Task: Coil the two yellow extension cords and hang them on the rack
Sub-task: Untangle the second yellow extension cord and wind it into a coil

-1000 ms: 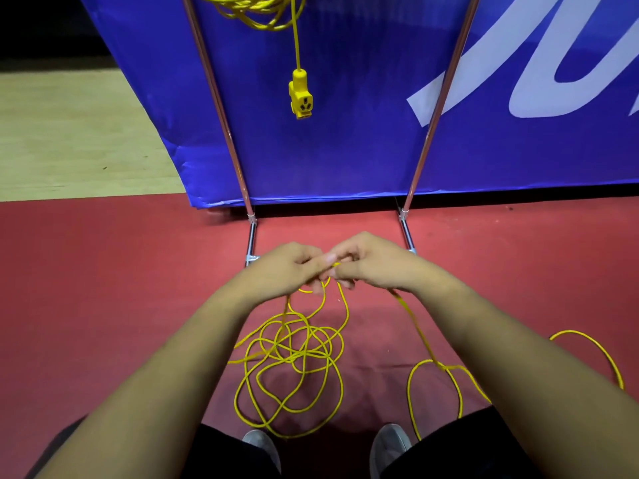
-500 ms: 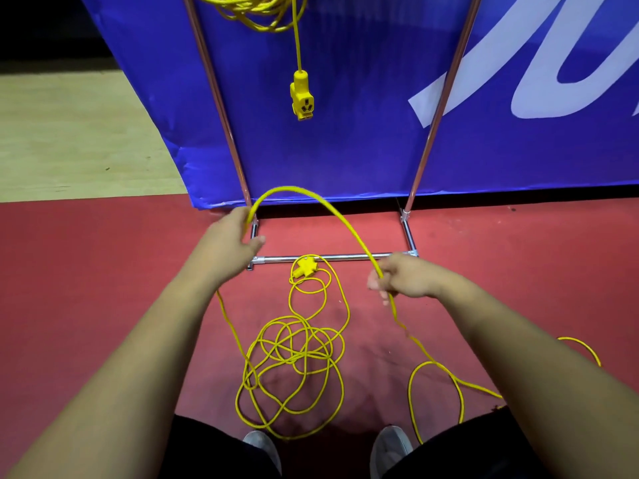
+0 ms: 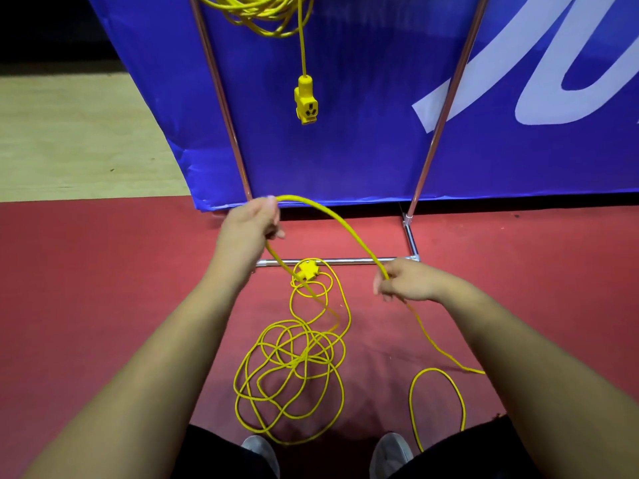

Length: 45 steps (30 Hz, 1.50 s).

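Left hand (image 3: 250,221) and right hand (image 3: 403,280) each pinch a yellow cord (image 3: 332,219) arching between them above its tangle on the red floor (image 3: 103,271); even loops should coil tidily

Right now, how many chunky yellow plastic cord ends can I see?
2. One yellow socket end dangles below the hung yellow coil; a floor connector lies on the red floor beside the rack's silver bottom bar. Others may be hidden.
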Each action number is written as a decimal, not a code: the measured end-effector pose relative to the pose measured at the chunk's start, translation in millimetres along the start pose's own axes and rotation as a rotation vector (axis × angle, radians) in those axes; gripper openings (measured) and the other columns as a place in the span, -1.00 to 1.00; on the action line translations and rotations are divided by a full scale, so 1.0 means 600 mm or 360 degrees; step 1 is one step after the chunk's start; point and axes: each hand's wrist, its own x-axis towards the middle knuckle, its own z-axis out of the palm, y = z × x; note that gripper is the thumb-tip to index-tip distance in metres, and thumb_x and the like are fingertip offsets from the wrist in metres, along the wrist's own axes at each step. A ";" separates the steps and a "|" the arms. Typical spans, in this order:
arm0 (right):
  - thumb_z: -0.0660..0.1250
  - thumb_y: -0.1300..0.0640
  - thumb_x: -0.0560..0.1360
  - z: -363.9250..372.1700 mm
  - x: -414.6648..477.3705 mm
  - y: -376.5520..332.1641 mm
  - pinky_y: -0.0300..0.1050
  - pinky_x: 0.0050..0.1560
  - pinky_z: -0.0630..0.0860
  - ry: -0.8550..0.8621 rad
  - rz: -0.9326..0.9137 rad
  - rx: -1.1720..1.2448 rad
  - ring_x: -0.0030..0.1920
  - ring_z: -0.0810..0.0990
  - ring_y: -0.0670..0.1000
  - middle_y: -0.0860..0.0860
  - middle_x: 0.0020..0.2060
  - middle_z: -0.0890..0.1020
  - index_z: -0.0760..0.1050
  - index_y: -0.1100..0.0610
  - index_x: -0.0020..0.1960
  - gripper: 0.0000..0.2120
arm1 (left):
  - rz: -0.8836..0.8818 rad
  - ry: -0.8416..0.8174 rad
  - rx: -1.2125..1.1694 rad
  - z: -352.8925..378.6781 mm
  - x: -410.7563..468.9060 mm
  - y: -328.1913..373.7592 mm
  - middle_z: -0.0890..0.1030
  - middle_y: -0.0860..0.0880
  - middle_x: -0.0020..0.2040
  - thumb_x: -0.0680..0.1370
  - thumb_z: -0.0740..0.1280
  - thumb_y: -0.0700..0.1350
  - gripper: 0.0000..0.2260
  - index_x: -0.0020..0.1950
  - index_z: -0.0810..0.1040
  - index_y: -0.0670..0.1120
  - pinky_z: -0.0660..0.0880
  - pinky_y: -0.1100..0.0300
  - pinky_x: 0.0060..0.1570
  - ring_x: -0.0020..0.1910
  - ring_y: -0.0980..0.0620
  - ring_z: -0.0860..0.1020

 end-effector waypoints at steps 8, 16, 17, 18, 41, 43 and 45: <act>0.23 0.17 0.60 0.005 0.002 -0.042 -0.14 -0.30 0.38 0.0239 -0.0166 -0.0052 -0.41 0.41 -0.05 0.01 -0.41 0.49 0.51 0.14 -0.18 -0.80 | 0.0298 -0.0113 0.0892 -0.020 -0.002 -0.016 0.37 -0.01 0.43 0.53 0.37 -0.08 -0.47 0.46 0.32 -0.08 0.17 0.17 0.42 0.44 0.07 0.28; 0.30 0.18 0.52 0.004 -0.008 -0.103 -0.21 -0.33 0.44 0.0267 -0.0408 0.0027 -0.46 0.44 -0.20 -0.13 -0.51 0.51 0.56 0.14 -0.21 -0.86 | -0.0026 -0.0596 0.0293 0.011 -0.026 -0.006 0.57 -0.04 -0.47 0.55 0.20 0.10 -0.68 -0.29 0.47 -0.07 0.37 0.13 -0.27 -0.41 0.03 0.48; 0.28 0.18 0.51 0.003 -0.002 -0.070 -0.07 -0.24 0.53 0.0193 -0.0287 -0.0028 -0.41 0.48 -0.15 -0.09 -0.46 0.55 0.56 0.15 -0.21 -0.85 | -0.0022 -0.0341 0.0140 -0.002 -0.019 0.001 0.55 -0.01 -0.49 0.58 0.20 0.05 -0.69 -0.29 0.47 -0.08 0.34 0.14 -0.28 -0.42 0.07 0.46; 0.28 0.20 0.50 0.003 0.001 -0.037 -0.02 -0.14 0.56 0.0118 -0.0188 -0.0081 -0.34 0.54 -0.09 -0.05 -0.39 0.59 0.56 0.12 -0.24 -0.83 | -0.0018 -0.0110 0.0082 -0.015 -0.012 0.006 0.55 0.01 -0.50 0.60 0.19 0.01 -0.69 -0.29 0.46 -0.10 0.32 0.16 -0.29 -0.43 0.10 0.46; 0.31 0.25 0.52 0.008 -0.059 0.095 -0.06 0.01 0.54 0.0075 0.0275 0.0019 -0.21 0.56 -0.04 0.19 -0.16 0.69 0.52 0.06 -0.30 -0.76 | -0.0108 0.0166 0.0555 0.023 0.012 -0.042 0.60 0.00 -0.30 0.56 0.21 -0.12 -0.85 -0.15 0.53 -0.09 0.44 0.12 -0.09 -0.20 0.03 0.64; 0.31 0.26 0.55 0.002 -0.081 0.101 -0.21 -0.19 0.48 0.0198 0.0275 0.0144 -0.35 0.53 -0.12 0.19 -0.26 0.65 0.51 0.12 -0.29 -0.76 | 0.0073 0.0090 0.1045 0.030 0.006 -0.042 0.60 -0.10 0.07 0.52 0.29 -0.20 -0.78 0.16 0.55 -0.08 0.39 0.12 0.15 0.13 -0.08 0.55; 0.33 0.22 0.55 -0.010 -0.091 0.073 -0.25 -0.32 0.41 0.0334 0.0137 0.0254 -0.45 0.46 -0.13 0.10 -0.39 0.54 0.54 0.25 -0.21 -0.82 | 0.0351 -0.0164 0.0987 0.065 -0.010 -0.023 0.50 -0.08 0.30 0.53 0.33 -0.17 -0.63 0.34 0.46 -0.09 0.26 0.24 0.30 0.32 -0.02 0.43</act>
